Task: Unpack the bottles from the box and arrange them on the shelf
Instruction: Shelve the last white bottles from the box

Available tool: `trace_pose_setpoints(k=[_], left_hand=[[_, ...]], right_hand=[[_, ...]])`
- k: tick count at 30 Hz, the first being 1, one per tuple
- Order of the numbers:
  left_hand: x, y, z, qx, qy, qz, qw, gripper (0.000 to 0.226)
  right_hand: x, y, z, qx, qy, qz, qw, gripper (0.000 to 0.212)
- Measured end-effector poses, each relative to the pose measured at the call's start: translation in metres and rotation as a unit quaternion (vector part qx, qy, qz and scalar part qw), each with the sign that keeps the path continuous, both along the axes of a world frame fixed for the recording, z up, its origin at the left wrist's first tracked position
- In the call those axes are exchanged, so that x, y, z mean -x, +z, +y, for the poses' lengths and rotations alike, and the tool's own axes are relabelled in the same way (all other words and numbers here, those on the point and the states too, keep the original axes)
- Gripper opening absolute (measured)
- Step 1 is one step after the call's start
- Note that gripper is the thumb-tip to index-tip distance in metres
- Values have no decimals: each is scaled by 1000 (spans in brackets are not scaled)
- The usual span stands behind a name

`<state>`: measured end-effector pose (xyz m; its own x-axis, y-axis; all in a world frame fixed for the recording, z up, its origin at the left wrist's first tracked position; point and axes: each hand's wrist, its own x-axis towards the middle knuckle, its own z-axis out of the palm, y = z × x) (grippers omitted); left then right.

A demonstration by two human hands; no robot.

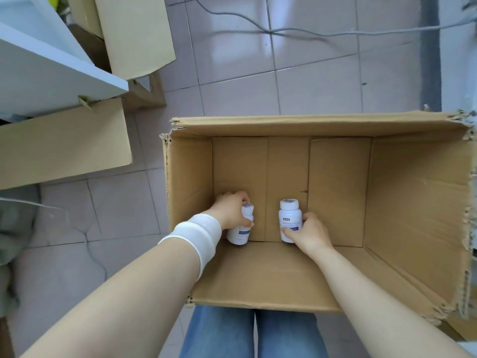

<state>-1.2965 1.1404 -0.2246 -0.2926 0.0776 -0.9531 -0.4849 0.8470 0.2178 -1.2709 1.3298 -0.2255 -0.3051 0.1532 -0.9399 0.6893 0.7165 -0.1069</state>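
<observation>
**A:** What is in the box (418, 192)?

**B:** Two white bottles with white caps, both upright and close to the wall nearest me. The rest of the bottom, beyond my fingertips and off to the right of my right hand (309, 235), is bare cardboard.

**A:** And your hands?

**B:** Both are down inside. My left hand (229, 210) grips the left bottle (238, 235). The fingers (240, 196) curl round its far side by the cap, and the thumb lies across its front. My right hand grips the right bottle (289, 215) low on the label, thumb on the near side and fingers wrapped round the right side. Whether the bases touch the cardboard I cannot tell.

**A:** How near are the two bottles?

**B:** Apart, with a strip of box bottom between them, so my hands do not touch.

**A:** And the shelf?

**B:** The white shelf (51, 81) is outside the box, well off to the left of my left fingers and beyond them. A second carton (64, 148) sits under it.
</observation>
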Motion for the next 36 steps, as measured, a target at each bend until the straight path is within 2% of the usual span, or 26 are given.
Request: trace_pose_setpoints(k=[2,5,9,15,20,22,24,29,31,34,36], left_hand=[[-8,1,5,-5,102,12,995,63],[-19,5,13,-16,193,27,981,55],[-23,32,16,-74,317,49,944,44],[8,148,23,-213,389,109,890,30],[16,254,37,-314,460,134,820,16],[8,291,47,-330,455,152,813,16],[-9,320,57,-341,413,171,827,11],[-59,382,79,-394,242,203,863,17],[-79,407,93,-425,205,193,860,14],[-118,442,121,-475,162,148,852,19],[-152,461,142,-503,115,138,846,15]], right_hand=[[-1,-2,3,-1,-3,13,1000,49],[-3,0,2,12,1,20,1000,51],[-1,29,7,30,-34,22,999,53],[-3,136,20,71,-141,89,983,53],[-19,238,18,110,-265,164,944,56],[-37,273,13,115,-300,186,929,57],[-62,303,8,109,-344,207,909,58],[-142,362,-2,133,-487,263,822,52],[-179,380,-1,121,-507,288,803,44],[-235,409,9,96,-527,346,770,13],[-274,426,17,75,-549,381,740,13]])
